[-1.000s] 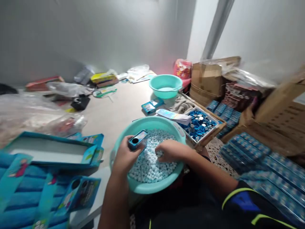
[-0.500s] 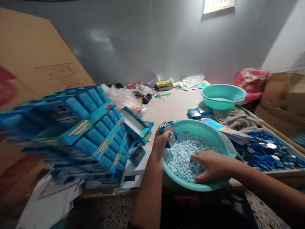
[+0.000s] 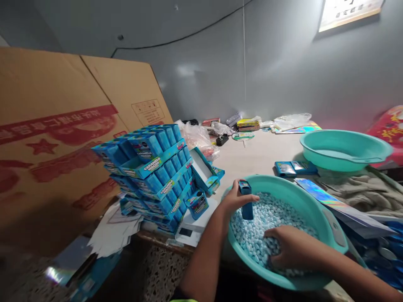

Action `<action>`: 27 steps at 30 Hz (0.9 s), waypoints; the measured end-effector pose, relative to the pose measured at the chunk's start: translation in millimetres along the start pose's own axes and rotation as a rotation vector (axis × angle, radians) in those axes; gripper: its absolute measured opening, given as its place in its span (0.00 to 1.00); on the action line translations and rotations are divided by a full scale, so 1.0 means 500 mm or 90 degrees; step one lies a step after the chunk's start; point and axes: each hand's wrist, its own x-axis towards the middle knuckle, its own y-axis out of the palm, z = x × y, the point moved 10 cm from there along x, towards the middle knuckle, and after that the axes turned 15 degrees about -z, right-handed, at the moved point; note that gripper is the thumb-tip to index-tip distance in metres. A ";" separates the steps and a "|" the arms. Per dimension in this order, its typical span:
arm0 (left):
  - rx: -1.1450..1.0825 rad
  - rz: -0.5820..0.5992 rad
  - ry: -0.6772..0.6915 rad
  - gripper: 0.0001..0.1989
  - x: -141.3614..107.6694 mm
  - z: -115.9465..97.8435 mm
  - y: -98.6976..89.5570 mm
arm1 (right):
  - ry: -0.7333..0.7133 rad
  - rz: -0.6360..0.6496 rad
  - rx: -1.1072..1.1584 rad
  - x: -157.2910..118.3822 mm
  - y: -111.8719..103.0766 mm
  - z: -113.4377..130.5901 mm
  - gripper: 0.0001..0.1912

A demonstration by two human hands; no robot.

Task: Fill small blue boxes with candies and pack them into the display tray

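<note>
So I'm standing here watching someone at a pale table [image 3: 261, 153], and the left hand [image 3: 236, 198] has a small blue box [image 3: 246, 201] pinched between thumb and fingers, held upright over the near basin [image 3: 285, 186]. That basin is turquoise and full of little pale blue and white pellets [image 3: 267, 216]. The right hand [image 3: 281, 247] is down in them, fingers curled in around some of the pellets (can't tell how many, the hand covers them).

Beyond it and to the right there's a second turquoise basin [image 3: 346, 147], with a couple of flat blue packs [image 3: 294, 168] on the table just beside it. A shiny holographic strip [image 3: 330, 203] lies right next to the near basin, with a crumpled beige cloth [image 3: 359, 191] behind that.

Over on the left is a big stack of blue boxes in trays [image 3: 157, 176], with a large cardboard box [image 3: 63, 138] behind it. One loose blue box [image 3: 198, 204] sits tilted on a white device [image 3: 192, 224], near an open empty tray [image 3: 203, 170].
</note>
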 end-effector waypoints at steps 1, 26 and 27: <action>0.021 0.010 0.014 0.44 -0.001 -0.005 0.001 | 0.003 -0.012 0.004 0.002 -0.004 -0.001 0.32; 0.209 0.145 0.160 0.25 0.015 -0.031 0.051 | 0.245 -0.534 0.963 0.146 -0.219 -0.100 0.16; 0.212 0.149 0.163 0.24 0.015 -0.032 0.053 | 0.240 -0.538 0.976 0.161 -0.219 -0.095 0.17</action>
